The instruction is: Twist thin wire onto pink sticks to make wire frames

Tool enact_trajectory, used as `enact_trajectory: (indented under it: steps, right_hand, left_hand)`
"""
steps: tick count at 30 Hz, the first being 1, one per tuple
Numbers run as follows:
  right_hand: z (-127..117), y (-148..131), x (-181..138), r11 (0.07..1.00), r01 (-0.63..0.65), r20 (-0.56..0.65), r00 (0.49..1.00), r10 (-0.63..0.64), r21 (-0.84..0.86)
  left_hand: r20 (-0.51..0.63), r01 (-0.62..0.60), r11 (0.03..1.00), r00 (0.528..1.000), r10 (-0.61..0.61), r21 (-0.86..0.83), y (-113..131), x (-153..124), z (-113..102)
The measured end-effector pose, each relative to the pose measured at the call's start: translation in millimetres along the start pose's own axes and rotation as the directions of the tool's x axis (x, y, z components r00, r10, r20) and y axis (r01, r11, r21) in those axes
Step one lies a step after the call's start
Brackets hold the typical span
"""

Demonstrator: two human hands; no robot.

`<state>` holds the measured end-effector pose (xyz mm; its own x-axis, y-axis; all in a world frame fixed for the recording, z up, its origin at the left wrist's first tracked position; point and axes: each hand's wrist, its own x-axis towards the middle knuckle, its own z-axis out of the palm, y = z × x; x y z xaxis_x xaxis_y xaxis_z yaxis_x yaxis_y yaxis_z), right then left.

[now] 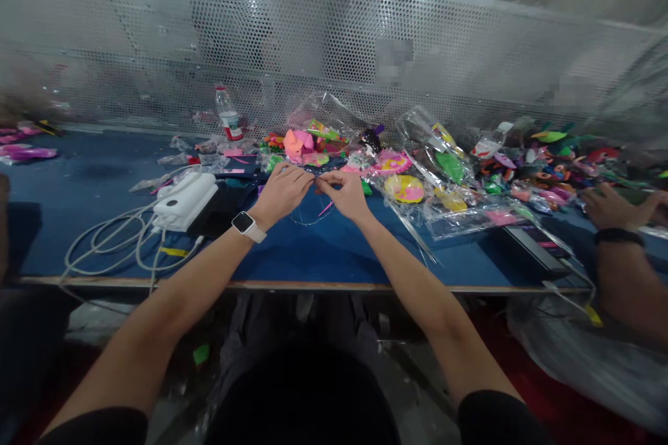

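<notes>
Above the blue table, my left hand (286, 189) and my right hand (345, 191) meet fingertip to fingertip, both pinched closed. A thin, pale thread (307, 224) hangs in a loop below them, seemingly held by both hands; where it passes between the fingertips is hidden. A narrow pink strip (326, 208) shows under my right fingers. Just behind the hands lie a pink and orange soft toy (298, 144) and other bright pieces. Right of my right hand sits a yellow and pink oval piece (404, 189).
A white power bank (185, 201) with looped cables lies left, a black device (537, 250) right. Behind stand a bottle (228, 115) and a perforated metal screen (323, 35). Clear bags (443, 153) and toys fill the back right. Another person's hand (618, 208) works at far right.
</notes>
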<state>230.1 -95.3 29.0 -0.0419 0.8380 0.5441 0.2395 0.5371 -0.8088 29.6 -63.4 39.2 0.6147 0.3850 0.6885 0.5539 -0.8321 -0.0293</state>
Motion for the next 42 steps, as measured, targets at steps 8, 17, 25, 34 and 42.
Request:
enact_trajectory:
  steps: [8, 17, 25, 34, 42]
  right_hand:
    - [-1.3, 5.4, 1.3, 0.930, 0.175, -0.038, 0.980, -0.197, -0.322]
    - [-13.0, 2.4, 6.2, 0.806, 0.300, 0.067, 0.948, -0.311, -0.510]
    - [-10.7, 9.0, 6.1, 0.993, 0.027, 0.192, 0.981, -0.005, -0.111]
    - [-12.2, 18.2, 4.7, 0.984, -0.087, 0.327, 0.935, 0.133, -0.153]
    - [-14.6, 25.5, 7.2, 0.985, -0.049, 0.332, 0.938, 0.103, -0.167]
  left_hand:
    - [-0.079, 0.126, 0.984, 0.988, -0.136, -0.123, 3.4, 1.9, 5.5]
    - [-0.047, 0.100, 0.980, 0.993, -0.110, -0.171, -0.8, 2.2, 6.0]
    - [0.089, 0.097, 0.992, 0.992, -0.089, -0.079, -7.1, 2.2, 5.4]
    - [0.256, 0.096, 0.994, 0.961, -0.104, 0.044, -13.6, -3.4, 12.4]
    - [0.248, 0.094, 0.993, 0.963, -0.109, 0.071, -8.4, -2.2, 13.3]
